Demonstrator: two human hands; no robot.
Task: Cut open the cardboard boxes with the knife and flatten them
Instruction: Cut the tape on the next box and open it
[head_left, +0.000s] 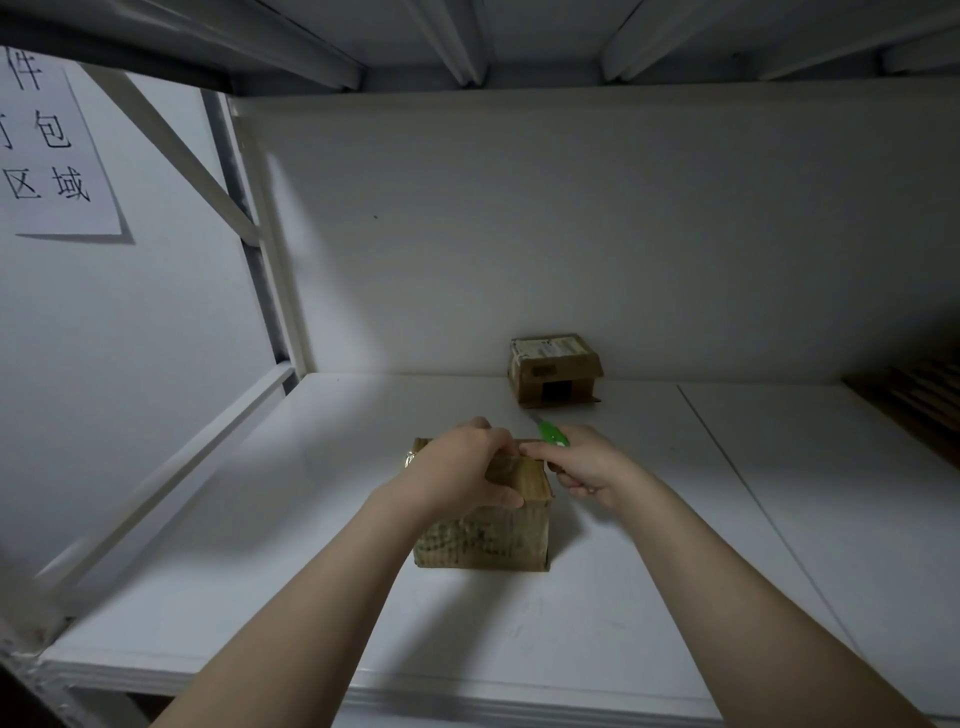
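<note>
A small taped cardboard box stands on the white shelf board in front of me. My left hand grips its top, fingers curled over the far edge and thumb on the near side. My right hand holds a green-handled knife at the box's top right corner; the blade points away toward the back. A second cardboard box with a label on top sits against the back wall, one flap open.
Shelf uprights and a diagonal brace run along the left. A paper sign hangs on the left wall. Flat brown cardboard lies at the far right. Another shelf is overhead.
</note>
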